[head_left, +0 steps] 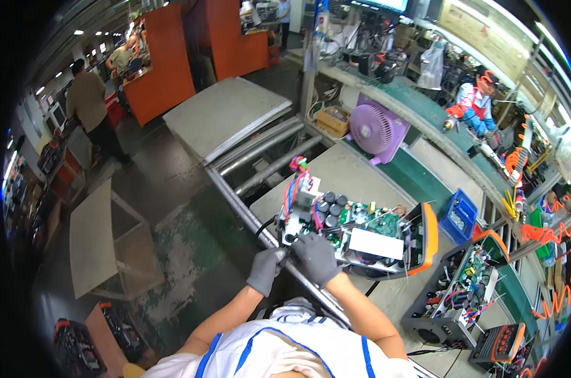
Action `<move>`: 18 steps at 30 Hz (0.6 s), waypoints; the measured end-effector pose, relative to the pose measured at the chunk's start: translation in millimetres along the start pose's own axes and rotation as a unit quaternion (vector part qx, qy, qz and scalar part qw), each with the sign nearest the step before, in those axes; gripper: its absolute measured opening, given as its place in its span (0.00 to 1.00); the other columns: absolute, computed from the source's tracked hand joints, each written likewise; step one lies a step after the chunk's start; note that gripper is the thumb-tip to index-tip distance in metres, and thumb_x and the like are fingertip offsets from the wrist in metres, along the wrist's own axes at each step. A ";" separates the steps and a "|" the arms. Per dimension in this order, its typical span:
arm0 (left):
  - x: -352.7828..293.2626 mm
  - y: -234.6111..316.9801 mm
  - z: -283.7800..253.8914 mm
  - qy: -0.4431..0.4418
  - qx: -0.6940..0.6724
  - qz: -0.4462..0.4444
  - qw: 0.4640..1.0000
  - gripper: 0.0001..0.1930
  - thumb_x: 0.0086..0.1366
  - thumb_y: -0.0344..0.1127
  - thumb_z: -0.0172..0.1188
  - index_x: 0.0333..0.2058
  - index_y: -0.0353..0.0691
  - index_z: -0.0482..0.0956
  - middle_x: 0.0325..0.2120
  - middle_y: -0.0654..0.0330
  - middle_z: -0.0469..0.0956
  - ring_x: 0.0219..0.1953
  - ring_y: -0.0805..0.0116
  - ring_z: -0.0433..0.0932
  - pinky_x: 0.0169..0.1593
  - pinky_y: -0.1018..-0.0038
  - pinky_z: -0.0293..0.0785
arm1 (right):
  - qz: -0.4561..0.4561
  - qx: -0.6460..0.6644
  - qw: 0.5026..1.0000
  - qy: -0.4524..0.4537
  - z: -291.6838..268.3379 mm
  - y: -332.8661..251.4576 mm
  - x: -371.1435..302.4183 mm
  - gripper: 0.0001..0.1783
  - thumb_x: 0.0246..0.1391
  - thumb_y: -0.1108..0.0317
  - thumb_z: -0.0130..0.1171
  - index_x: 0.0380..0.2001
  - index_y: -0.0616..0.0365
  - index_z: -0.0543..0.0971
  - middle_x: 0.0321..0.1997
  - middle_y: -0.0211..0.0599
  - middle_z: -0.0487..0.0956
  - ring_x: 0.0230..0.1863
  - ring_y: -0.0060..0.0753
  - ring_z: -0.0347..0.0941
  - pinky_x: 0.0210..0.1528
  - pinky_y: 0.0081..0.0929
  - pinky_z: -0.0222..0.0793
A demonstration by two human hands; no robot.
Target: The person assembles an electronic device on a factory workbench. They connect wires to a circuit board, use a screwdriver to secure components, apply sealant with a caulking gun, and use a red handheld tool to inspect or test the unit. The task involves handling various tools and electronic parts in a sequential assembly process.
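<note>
An opened electronic unit point(375, 243) with an orange-edged front frame lies in front of me; green circuit boards, black round capacitors and red and blue wires show inside. My right hand point(315, 257), in a grey glove, is at the unit's left end with its fingers bent against it. Just left of it, my grey-gloved left hand point(266, 271) is closed beside the bench's metal rail. Between the two hands, what the fingers grip is hidden. A black cable point(265, 227) loops out from the unit's left end, close above my left hand.
A second opened unit point(458, 290) and a smaller orange-framed one point(498, 346) stand to the right. Behind are a blue bin point(459, 216) of small parts, a purple fan point(376, 130) and a cardboard box point(333, 120). A co-worker point(477, 107) sits across the bench; another person point(90, 104) stands far left.
</note>
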State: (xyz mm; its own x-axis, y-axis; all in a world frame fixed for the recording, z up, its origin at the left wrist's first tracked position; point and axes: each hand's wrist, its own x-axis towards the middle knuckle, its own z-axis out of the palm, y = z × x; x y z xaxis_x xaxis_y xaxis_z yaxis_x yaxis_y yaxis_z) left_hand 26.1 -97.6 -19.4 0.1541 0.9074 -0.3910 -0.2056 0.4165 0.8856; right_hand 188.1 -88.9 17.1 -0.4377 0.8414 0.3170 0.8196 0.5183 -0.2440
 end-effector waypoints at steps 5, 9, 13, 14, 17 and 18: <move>10.4 -3.1 -12.2 -0.036 -0.170 0.030 0.984 0.12 0.54 0.29 0.46 0.34 0.35 0.77 0.25 0.62 0.74 0.22 0.77 0.69 0.23 0.80 0.64 | 0.037 0.098 0.989 0.101 9.5 17.0 11.9 0.07 0.39 0.65 0.63 0.25 0.50 0.76 0.31 0.37 0.73 0.38 0.42 0.68 0.36 0.41 0.62; 48.0 -18.7 -38.2 -0.033 -0.253 0.072 0.964 0.16 0.46 0.23 0.45 0.35 0.29 0.75 0.28 0.55 0.75 0.30 0.65 0.74 0.37 0.72 0.74 | 0.074 0.079 0.977 0.184 17.6 18.4 28.8 0.08 0.39 0.66 0.63 0.26 0.50 0.76 0.32 0.35 0.73 0.39 0.44 0.67 0.38 0.41 0.62; 54.5 -3.6 -30.1 0.002 -0.280 0.062 0.958 0.15 0.53 0.20 0.46 0.39 0.27 0.75 0.35 0.51 0.77 0.36 0.62 0.76 0.46 0.70 0.74 | 0.084 0.058 0.972 0.210 28.8 19.0 41.0 0.08 0.39 0.65 0.63 0.27 0.48 0.76 0.32 0.35 0.72 0.39 0.45 0.66 0.39 0.42 0.62; 60.5 -13.0 -38.0 -0.021 -0.258 0.075 0.963 0.15 0.56 0.21 0.47 0.43 0.26 0.74 0.39 0.50 0.78 0.41 0.61 0.77 0.49 0.68 0.74 | 0.090 0.054 0.976 0.192 29.0 16.3 39.5 0.09 0.40 0.64 0.63 0.29 0.47 0.76 0.32 0.36 0.72 0.40 0.45 0.66 0.40 0.42 0.61; 52.3 -0.7 -25.8 0.019 0.291 0.292 0.911 0.16 0.60 0.20 0.44 0.45 0.26 0.75 0.40 0.48 0.77 0.42 0.57 0.77 0.50 0.67 0.75 | 0.064 0.021 0.975 0.210 23.6 20.4 39.3 0.10 0.41 0.64 0.63 0.30 0.46 0.76 0.33 0.37 0.72 0.40 0.45 0.67 0.40 0.41 0.60; 50.0 4.3 -24.2 0.005 0.093 0.247 0.964 0.15 0.61 0.19 0.44 0.44 0.26 0.75 0.40 0.48 0.77 0.41 0.57 0.77 0.49 0.67 0.76 | 0.047 0.003 0.978 0.204 18.9 17.5 41.8 0.10 0.41 0.63 0.63 0.30 0.46 0.77 0.33 0.36 0.72 0.40 0.45 0.67 0.40 0.41 0.60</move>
State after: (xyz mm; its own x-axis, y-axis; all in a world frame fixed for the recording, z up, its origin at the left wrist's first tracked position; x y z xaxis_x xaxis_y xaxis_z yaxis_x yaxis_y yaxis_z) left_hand 9.5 -49.0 -41.2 0.0731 0.9933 0.0897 -0.0738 -0.0843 0.9937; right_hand 177.2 -41.8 8.8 -0.1761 0.7551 0.6315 0.8465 0.4436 -0.2944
